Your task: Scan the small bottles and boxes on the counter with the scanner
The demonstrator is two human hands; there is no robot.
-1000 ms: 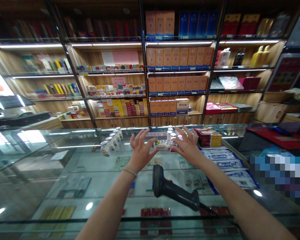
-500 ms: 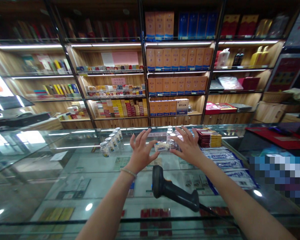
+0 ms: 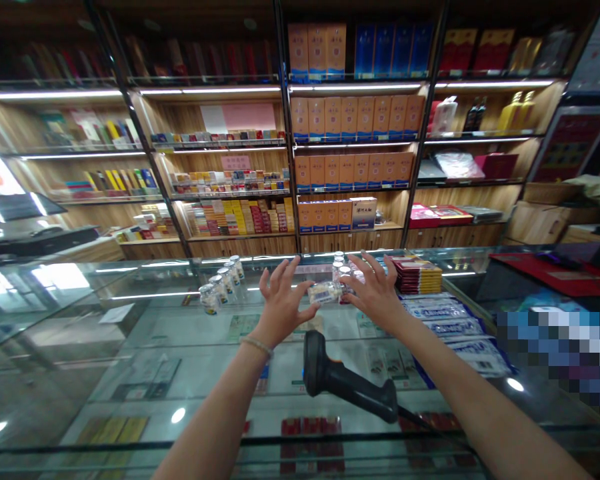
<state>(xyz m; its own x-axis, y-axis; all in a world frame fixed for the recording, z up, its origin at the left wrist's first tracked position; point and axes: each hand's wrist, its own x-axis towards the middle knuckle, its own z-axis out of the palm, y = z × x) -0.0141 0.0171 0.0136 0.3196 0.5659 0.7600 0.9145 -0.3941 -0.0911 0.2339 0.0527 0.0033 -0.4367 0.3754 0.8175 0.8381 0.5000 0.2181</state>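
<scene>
One clear bottle (image 3: 325, 292) lies on its side between the two hands, label turned toward the camera, its left end at the thumb and forefinger of the left hand (image 3: 283, 293) and its right end at the thumb and forefinger of the right hand (image 3: 375, 293). The fingers of each hand are parted by no more than the bottle's end and have hold of it there, while the other fingers fan out loosely above. Five standing bottles (image 3: 222, 287) can be counted in a slanting row left of the left hand, and further capped bottles (image 3: 345, 272) stand just behind the held one (the right hand covers some, so their number cannot be told). There is one stack of red-and-gold packs (image 3: 419, 275) beside the right hand, at least three blue-and-white packets (image 3: 450, 327) nearer the right forearm, and one black scanner (image 3: 350, 380) between the forearms, its cord running off to the right. On the shelves beyond the glass worktop (image 3: 155, 327), orange boxes (image 3: 349, 117) stand three, eight, eight and four to a row from the top down, with four blue boxes (image 3: 384, 50) on the top row. Both bare forearms slant inward from the lower corners, palms downward, the left wrist wearing one pale bracelet (image 3: 257, 345).
</scene>
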